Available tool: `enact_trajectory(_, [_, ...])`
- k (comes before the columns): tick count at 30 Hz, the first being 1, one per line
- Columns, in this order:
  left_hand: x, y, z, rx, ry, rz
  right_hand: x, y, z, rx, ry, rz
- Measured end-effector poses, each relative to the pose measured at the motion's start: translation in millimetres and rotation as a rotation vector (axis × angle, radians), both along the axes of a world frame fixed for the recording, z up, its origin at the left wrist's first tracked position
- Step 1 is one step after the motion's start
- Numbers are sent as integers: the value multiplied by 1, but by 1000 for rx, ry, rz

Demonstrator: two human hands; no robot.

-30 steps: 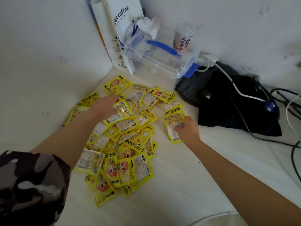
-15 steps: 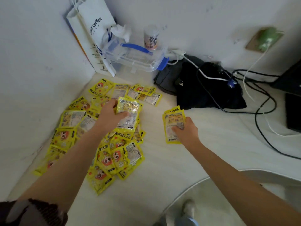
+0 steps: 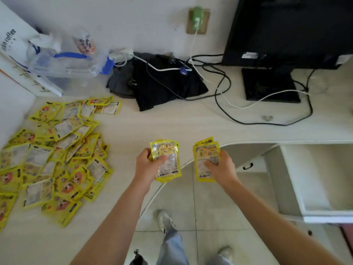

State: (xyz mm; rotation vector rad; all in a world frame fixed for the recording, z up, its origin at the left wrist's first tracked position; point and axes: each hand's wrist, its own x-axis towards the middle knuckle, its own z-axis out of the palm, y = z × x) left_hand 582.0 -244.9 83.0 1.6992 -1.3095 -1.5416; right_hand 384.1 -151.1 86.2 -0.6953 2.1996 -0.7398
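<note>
STACKING IN HAND: A person's left hand (image 3: 148,165) grips a small stack of yellow foil sachets (image 3: 169,163), and the right hand (image 3: 222,167) grips a second stack of the same yellow packets (image 3: 206,159). Each hand is closed round its bundle at the curved front edge of a white desk (image 3: 172,127). The two bundles sit side by side, near but not touching, backs up w/ a pale printed panel showing. The job looks to be at an early stage. Only these two thin bundles appear gathered, while the bulk, a loose heap of matching yellow sachets (image 3: 57,155), lies spread over the desk's left end, well apart from both hands, some face up & some face down. Nothing in view shows where finished bundles go. Readable text is scarce. A white paper carrier bag (image 3: 11,41) leaning at the back-left corner reads "coffee", w/ a cut-off "kin" before it. Sachet fronts carry an orange cartoon face & bold black characters on a yellow strip, too blurred to read; the small print on the backs is illegible too. A clear plastic storage box w/ blue handle & clips (image 3: 66,64) stands beside the bag, w/ a labelled clear cup (image 3: 85,43) on its lid, lettering unreadable. Also on the desk: a crumpled black cloth (image 3: 166,87), black & white cables, a black monitor (image 3: 286,29). A green plug (image 3: 197,19) sits in the wall socket.
</note>
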Motion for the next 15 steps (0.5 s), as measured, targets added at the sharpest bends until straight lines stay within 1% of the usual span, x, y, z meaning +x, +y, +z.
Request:
enact_trajectory(5, [-73, 84, -12, 30, 7, -39, -69, 91, -2, -20, -2, -101])
enact_trajectory(9, [-135, 154, -16, 122, 101, -64, -122, 167, -3, -48, -4, -180])
enact_trajectory(15, [-217, 228, -19, 149, 102, -135, -188, 256, -5, -83, -80, -343])
